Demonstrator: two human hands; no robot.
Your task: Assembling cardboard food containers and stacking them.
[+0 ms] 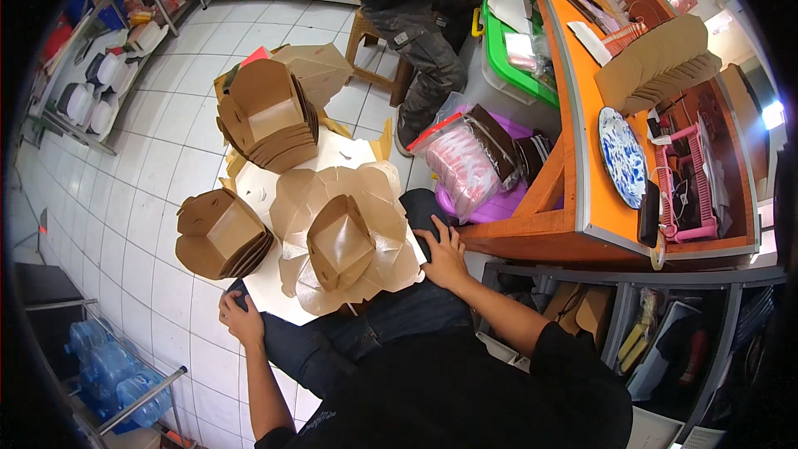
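My left hand [241,322] lies on my left knee with its fingers apart, holding nothing. On the other knee rests my right hand [445,256], fingers spread, also holding nothing. Between them, a white board [287,289] carries several flat brown cardboard box blanks [293,191] with glossy inner faces. A brown takeaway box [341,243], folded up and open at the top, stands on those blanks. Left of it is a stack of nested smaller boxes [223,233]. A taller nested stack [268,116] of larger boxes stands at the board's far side.
A person [416,33] sits ahead, holding something thin. An orange-topped table [590,199] on the right bears a blue-and-white plate [622,158] and a pink basket [690,183]. Beside it are a green-lidded bin [499,58] and plastic-wrapped packs [465,162]. Water bottles [120,374] stand lower left.
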